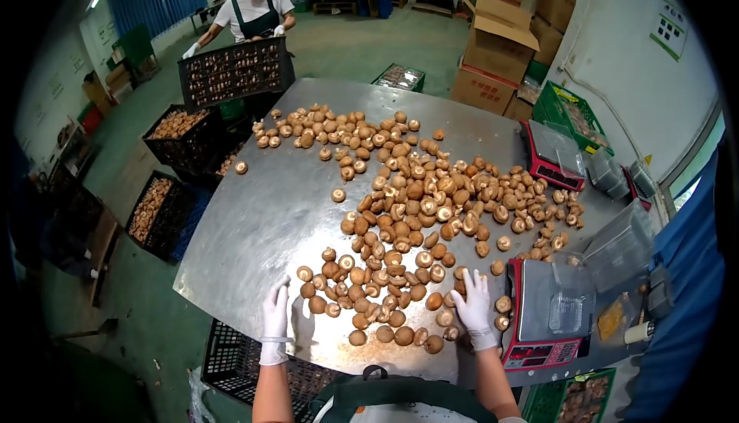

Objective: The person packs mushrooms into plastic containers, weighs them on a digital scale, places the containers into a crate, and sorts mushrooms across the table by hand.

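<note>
Brown mushrooms [416, 190] lie in a broad spread over the metal table [254, 215]. My left hand [275, 311], in a white glove, is over the table's near left part, beside the closest mushrooms; its fingers point forward and press together, and whether it holds anything is too small to tell. My right hand [473, 304], gloved too, reaches in at the right side of the near mushrooms with its fingers spread and nothing gripped. Just right of it stands a red scale [543, 307] with a clear plastic tray [567, 311] on top.
Across the table a co-worker [258, 11] holds a black crate [235, 73]. Mushroom-filled crates [154, 207] stand on the floor at left. A second scale [553, 153], clear containers [623, 242] and a green crate [573, 115] line the right. An empty black crate [239, 361] sits below the near edge.
</note>
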`<control>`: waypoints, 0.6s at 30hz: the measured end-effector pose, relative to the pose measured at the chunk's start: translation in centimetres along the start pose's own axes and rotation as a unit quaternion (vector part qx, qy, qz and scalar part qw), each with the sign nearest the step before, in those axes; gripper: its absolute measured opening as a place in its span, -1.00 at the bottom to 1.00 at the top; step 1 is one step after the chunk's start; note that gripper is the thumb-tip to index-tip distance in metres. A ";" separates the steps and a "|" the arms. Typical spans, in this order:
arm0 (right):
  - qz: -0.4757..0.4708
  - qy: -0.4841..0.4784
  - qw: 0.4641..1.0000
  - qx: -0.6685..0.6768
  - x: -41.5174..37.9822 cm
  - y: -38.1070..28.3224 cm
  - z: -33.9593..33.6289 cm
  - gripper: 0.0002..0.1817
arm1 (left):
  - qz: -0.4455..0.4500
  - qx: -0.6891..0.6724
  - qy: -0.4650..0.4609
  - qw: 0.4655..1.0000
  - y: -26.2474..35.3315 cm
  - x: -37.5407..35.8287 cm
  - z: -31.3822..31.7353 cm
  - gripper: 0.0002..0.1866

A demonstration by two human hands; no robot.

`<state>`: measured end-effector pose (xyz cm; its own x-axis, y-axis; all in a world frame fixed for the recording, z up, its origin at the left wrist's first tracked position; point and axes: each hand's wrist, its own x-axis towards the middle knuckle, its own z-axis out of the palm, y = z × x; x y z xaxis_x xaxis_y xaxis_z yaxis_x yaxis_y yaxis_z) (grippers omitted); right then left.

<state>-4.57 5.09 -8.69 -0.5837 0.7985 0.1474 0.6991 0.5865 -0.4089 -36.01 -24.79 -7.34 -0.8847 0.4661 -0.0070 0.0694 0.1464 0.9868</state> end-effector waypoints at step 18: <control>-0.001 0.056 0.998 -0.003 -1.1 1.4 5.1 -0.30 | 0.636 0.124 0.418 0.637 27.4 -3.6 -6.5 -0.52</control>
<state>-5.02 4.35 -14.01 -0.5346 0.8078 0.2483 0.7014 0.5881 -0.4027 -33.94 -28.15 20.82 0.0302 -0.2674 0.9631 0.9539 0.2956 0.0522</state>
